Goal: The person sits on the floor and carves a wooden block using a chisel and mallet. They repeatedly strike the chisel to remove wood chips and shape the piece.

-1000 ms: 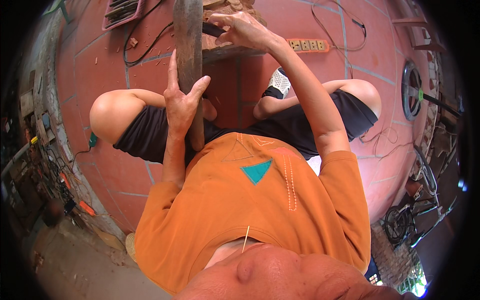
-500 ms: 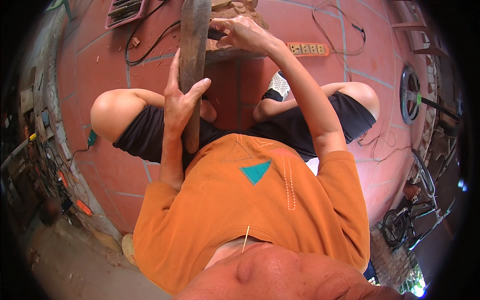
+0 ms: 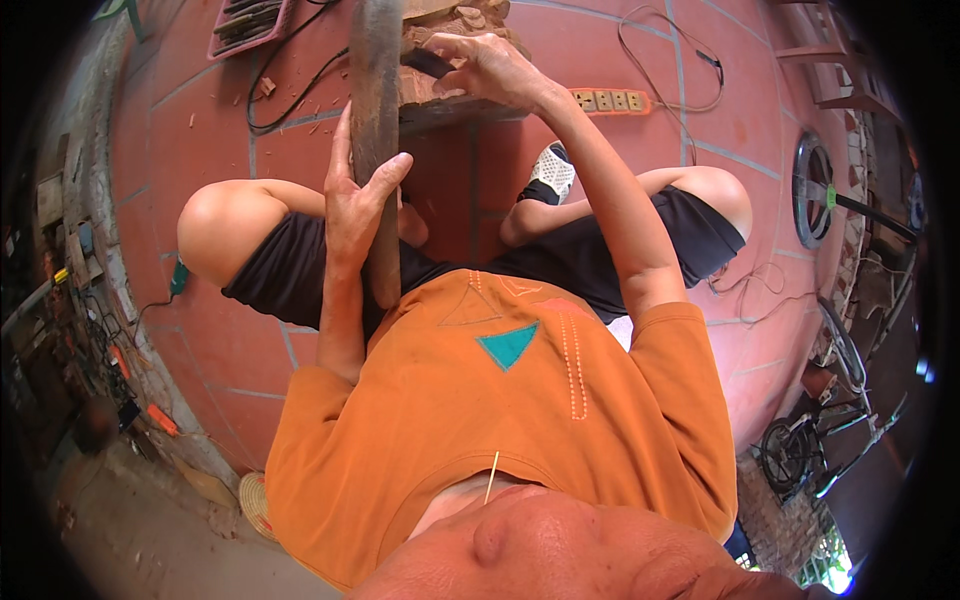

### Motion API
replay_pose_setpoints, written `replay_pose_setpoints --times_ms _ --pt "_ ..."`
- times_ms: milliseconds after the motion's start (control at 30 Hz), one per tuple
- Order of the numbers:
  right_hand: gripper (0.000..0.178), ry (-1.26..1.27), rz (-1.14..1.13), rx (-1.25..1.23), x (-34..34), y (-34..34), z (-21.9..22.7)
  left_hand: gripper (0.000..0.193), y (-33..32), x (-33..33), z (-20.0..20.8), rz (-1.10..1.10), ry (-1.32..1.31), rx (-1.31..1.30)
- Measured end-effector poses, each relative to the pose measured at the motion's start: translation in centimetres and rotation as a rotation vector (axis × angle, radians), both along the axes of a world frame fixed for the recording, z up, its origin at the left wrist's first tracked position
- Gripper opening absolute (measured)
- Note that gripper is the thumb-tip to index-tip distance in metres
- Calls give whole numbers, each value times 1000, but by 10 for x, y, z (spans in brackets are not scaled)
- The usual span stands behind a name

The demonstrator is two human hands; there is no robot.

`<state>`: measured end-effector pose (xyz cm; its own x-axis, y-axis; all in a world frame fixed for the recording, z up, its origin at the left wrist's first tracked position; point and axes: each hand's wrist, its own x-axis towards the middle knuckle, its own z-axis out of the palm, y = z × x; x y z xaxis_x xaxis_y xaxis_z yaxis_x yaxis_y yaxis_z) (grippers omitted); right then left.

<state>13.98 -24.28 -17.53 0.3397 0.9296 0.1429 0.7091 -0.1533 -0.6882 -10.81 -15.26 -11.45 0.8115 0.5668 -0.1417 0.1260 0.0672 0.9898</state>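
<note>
Head view, left hand (image 3: 352,217) gripping wooden bar (image 3: 375,110), its top swung leftward, right hand (image 3: 497,72) pinching dark tool (image 3: 427,62)

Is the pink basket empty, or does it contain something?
Not empty: long, dark pieces lie inside the pink basket. The frame cuts it off, so I cannot tell how full.

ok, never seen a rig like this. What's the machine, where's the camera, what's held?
No machine: these are a person's bare hands. The view comes from the left of two head-worn fisheye cameras, looking down, so straight edges bend near the rim.

The left hand holds a long wooden piece. The right hand holds a dark slim object, partly hidden, beside rough brown wood.

On the red tiled floor lie an orange power strip and a pink basket.
</note>
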Motion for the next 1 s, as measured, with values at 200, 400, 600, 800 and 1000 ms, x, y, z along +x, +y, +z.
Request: replay_pose_setpoints --times_ms 200,400,600,800,1000 --pt "53 138 -153 51 12 -13 -15 75 4 0 5 89 -53 -63" --pt "53 113 -167 133 10 -7 -11 75 3 4 10 69 -90 -41" --pt "50 14 -139 136 13 -2 -14 77 4 5 6 85 -55 35" --pt "52 1 -48 19 11 9 -9 77 -3 12 15 136 -146 -41" --pt "54 -12 -44 -49 9 12 -6 79 8 15 -4 21 49 116"
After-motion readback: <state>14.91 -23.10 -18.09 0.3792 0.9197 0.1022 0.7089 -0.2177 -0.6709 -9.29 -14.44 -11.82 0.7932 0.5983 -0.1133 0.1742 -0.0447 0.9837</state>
